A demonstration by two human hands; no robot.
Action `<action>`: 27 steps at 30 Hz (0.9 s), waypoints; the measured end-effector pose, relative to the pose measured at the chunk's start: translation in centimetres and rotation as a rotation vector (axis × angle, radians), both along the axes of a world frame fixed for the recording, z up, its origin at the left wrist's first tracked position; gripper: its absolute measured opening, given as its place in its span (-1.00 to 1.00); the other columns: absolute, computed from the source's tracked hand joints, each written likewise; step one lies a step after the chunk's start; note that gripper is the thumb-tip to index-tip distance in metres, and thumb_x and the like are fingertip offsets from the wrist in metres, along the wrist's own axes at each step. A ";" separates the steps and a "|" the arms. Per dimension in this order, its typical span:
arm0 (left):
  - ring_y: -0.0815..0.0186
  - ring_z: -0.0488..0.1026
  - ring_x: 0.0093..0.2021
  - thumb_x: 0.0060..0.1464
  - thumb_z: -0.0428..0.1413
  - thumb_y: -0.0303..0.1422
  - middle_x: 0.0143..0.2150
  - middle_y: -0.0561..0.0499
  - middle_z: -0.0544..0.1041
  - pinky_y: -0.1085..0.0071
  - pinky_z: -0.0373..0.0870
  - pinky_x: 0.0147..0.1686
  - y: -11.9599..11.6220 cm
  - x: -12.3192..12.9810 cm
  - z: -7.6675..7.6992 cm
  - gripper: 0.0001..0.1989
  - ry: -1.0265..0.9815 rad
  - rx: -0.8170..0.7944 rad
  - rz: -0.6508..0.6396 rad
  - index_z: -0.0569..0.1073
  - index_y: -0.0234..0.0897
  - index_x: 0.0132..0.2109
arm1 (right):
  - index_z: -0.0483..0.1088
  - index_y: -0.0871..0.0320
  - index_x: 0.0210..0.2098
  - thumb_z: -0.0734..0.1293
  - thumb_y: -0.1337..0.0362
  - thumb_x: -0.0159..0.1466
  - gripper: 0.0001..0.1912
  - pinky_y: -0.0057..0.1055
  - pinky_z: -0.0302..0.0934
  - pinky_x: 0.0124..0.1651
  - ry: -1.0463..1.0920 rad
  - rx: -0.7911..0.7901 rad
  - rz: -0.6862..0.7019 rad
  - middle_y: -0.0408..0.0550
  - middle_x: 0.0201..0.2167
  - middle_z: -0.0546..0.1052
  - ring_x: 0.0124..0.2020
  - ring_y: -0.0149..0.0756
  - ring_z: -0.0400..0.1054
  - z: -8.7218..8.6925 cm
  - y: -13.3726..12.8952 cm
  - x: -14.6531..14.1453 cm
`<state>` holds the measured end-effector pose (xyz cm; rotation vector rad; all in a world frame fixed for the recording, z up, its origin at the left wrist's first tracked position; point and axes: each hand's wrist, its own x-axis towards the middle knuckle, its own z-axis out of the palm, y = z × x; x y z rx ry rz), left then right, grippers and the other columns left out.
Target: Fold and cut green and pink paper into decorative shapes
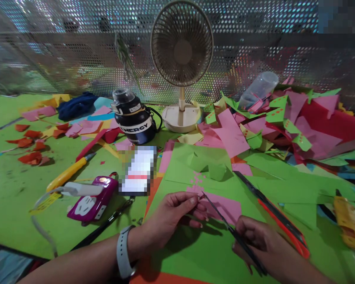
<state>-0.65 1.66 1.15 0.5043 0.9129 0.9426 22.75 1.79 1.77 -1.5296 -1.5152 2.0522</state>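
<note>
Could prick left hand through slip of slim dark tool held close by; could scatter loose pink bits by brushing. Pinching tiny piece, too small to identify, over pink paper, with thumb uppermost. Gripping tool in right hand with curled fingers.

The scissors are black, the big sheet green and the paper rectangle pink. Black and red-orange share the cutter; some green scraps carry reddish dots. The tabletop is green, the fan cream, the bottle black and dark blue, banded white.
</note>
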 end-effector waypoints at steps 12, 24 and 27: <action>0.44 0.52 -0.43 0.11 0.25 -0.34 -0.33 -0.07 0.63 0.56 0.42 -0.42 -0.1 0.0 -0.2 -0.86 -0.067 0.016 0.013 0.62 -0.32 -0.22 | 0.17 0.12 -0.50 0.53 0.12 0.02 -0.56 -0.61 0.11 -0.54 0.016 -0.002 -0.047 -0.30 -0.60 0.24 -0.56 -0.52 0.14 0.4 0.0 -0.3; 0.44 0.53 -0.46 0.03 0.30 -0.31 -0.33 -0.06 0.63 0.57 0.43 -0.44 0.0 0.1 0.1 -0.81 -0.086 0.002 0.007 0.62 -0.37 -0.26 | 0.17 0.12 -0.46 0.48 0.10 0.10 -0.59 -0.60 0.00 -0.53 -0.014 0.017 0.038 -0.30 -0.59 0.26 -0.54 -0.51 0.12 0.3 -0.1 -0.1; 0.44 0.53 -0.46 0.02 0.31 -0.31 -0.33 -0.06 0.63 0.57 0.43 -0.44 0.0 0.1 0.1 -0.81 -0.080 0.002 0.015 0.62 -0.36 -0.25 | 0.15 0.12 -0.46 0.47 0.06 0.11 -0.57 -0.60 -0.06 -0.55 -0.031 0.036 0.039 -0.31 -0.60 0.24 -0.56 -0.53 0.08 -0.1 -0.2 0.0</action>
